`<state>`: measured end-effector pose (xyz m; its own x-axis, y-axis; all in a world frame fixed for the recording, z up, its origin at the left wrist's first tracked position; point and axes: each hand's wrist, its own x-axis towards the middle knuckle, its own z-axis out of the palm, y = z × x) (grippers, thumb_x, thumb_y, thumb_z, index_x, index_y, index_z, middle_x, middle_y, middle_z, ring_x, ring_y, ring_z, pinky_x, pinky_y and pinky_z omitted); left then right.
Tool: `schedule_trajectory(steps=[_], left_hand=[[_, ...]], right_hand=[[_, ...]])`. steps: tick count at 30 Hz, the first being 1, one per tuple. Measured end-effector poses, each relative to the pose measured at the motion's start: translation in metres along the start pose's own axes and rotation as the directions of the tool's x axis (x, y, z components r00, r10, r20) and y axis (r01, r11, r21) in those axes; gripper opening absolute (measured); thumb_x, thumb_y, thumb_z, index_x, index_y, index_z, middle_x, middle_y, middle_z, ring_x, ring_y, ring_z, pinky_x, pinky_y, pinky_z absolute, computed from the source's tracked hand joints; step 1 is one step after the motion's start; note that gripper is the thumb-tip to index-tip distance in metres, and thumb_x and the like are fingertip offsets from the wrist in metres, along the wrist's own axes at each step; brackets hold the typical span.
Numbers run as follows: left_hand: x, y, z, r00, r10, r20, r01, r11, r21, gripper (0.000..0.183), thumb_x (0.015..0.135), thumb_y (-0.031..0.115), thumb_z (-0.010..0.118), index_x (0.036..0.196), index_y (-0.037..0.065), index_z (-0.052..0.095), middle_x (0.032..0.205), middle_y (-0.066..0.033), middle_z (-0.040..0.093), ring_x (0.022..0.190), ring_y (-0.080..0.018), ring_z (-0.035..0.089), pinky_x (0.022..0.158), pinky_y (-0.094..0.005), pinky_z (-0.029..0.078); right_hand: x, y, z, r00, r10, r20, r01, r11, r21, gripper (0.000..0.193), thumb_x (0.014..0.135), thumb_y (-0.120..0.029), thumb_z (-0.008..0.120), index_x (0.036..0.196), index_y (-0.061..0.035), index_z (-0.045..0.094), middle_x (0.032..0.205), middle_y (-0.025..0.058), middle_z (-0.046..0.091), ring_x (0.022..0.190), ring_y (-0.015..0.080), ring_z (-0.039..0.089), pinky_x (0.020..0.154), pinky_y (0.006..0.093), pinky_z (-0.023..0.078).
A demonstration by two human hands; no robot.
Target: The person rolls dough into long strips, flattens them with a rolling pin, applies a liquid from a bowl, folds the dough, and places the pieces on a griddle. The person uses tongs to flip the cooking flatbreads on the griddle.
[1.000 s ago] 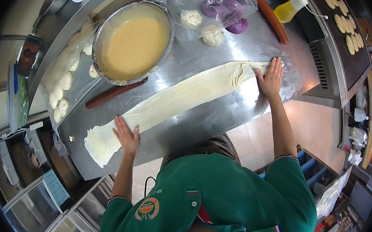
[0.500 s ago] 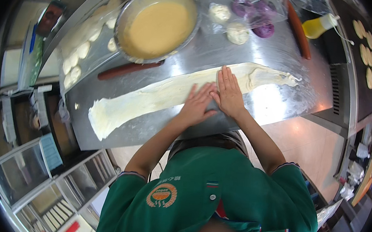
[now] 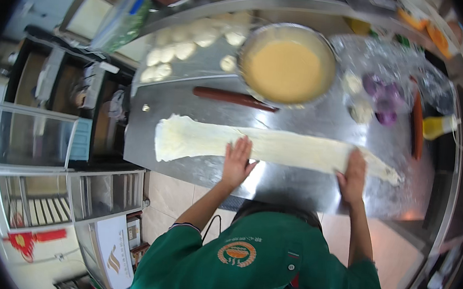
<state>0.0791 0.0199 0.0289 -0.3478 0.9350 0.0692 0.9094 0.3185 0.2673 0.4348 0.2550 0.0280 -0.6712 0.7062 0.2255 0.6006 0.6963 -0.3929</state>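
Observation:
A long, thin strip of pale dough (image 3: 291, 149) lies across the metal worktop (image 3: 202, 99) in front of me. My left hand (image 3: 238, 160) rests flat on its near edge, left of the middle, fingers stretched out. Toward the narrower right end, my right hand (image 3: 355, 173) presses flat on the sheet with the thumb apart. Neither hand grips anything. At its left end the strip is broad and square; the right end tapers to a ragged tip.
Behind the strip are a bowl of yellow batter (image 3: 288, 67) and a brown rolling pin (image 3: 235, 98). Dough balls (image 3: 184, 50) sit back left. Purple dough pieces (image 3: 383, 97), another rolling pin (image 3: 417, 122) and a yellow oil bottle (image 3: 439, 127) stand right.
My hands have moved apart along the dough, left hand leftward and right hand rightward. The ragged right part now looks smoother and flatter. The whole view has turned.

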Motion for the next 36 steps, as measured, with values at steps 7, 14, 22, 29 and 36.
schedule_trajectory(steps=[7,14,22,29,36], left_hand=[[0.012,0.004,0.009,0.973,0.062,-0.224,-0.080,0.994,-0.075,0.038,0.089,0.022,0.072,0.125,0.014,0.069,0.145,-0.0097,0.056,0.135,-0.0286,0.051,0.119,-0.0576,0.023],[0.027,0.010,0.022,0.925,-0.091,-0.369,0.027,0.984,-0.176,0.007,0.086,0.008,0.069,0.092,0.009,0.069,0.118,-0.0047,0.068,0.117,-0.0249,0.061,0.116,-0.0520,0.029],[0.024,0.011,0.023,0.943,-0.101,-0.317,0.032,0.976,-0.215,0.013,0.088,0.005,0.064,0.100,0.004,0.060,0.127,-0.0133,0.061,0.125,-0.0296,0.054,0.116,-0.0529,0.030],[-0.114,-0.118,-0.019,0.816,-0.282,-0.505,0.231,0.959,-0.163,0.022,0.092,0.021,0.060,0.101,0.003,0.068,0.109,-0.0175,0.067,0.107,-0.0337,0.060,0.090,-0.0492,0.046],[-0.313,-0.209,-0.022,0.111,-0.930,-0.350,0.848,-0.095,0.521,0.077,0.081,0.064,0.072,0.137,0.012,0.058,0.161,-0.0178,0.034,0.133,-0.0361,0.050,0.098,-0.0672,0.042]], right_hand=[[-0.042,0.117,-0.031,0.838,0.419,-0.350,-0.525,0.794,-0.306,0.060,0.099,-0.025,0.060,0.148,0.0043,0.042,0.153,0.0248,0.043,0.140,0.0422,0.041,0.116,0.0487,0.032],[-0.053,0.140,-0.051,0.791,0.386,-0.475,-0.510,0.845,-0.163,0.023,0.095,-0.010,0.061,0.115,-0.0014,0.071,0.117,0.0191,0.064,0.106,0.0382,0.059,0.095,0.0474,0.046],[-0.060,0.142,-0.056,0.783,0.348,-0.515,-0.460,0.882,-0.104,0.017,0.094,-0.007,0.063,0.108,-0.0003,0.070,0.105,0.0169,0.064,0.099,0.0364,0.061,0.089,0.0444,0.049],[-0.058,0.138,-0.059,0.746,0.513,-0.426,-0.508,0.851,0.135,0.010,0.093,-0.009,0.064,0.100,-0.0032,0.069,0.092,0.0147,0.066,0.086,0.0321,0.065,0.081,0.0408,0.052],[-0.063,0.114,-0.048,0.769,0.446,-0.458,-0.433,0.890,0.140,0.023,0.086,-0.001,0.069,0.109,-0.0015,0.072,0.111,0.0164,0.066,0.106,0.0368,0.060,0.094,0.0445,0.049]])
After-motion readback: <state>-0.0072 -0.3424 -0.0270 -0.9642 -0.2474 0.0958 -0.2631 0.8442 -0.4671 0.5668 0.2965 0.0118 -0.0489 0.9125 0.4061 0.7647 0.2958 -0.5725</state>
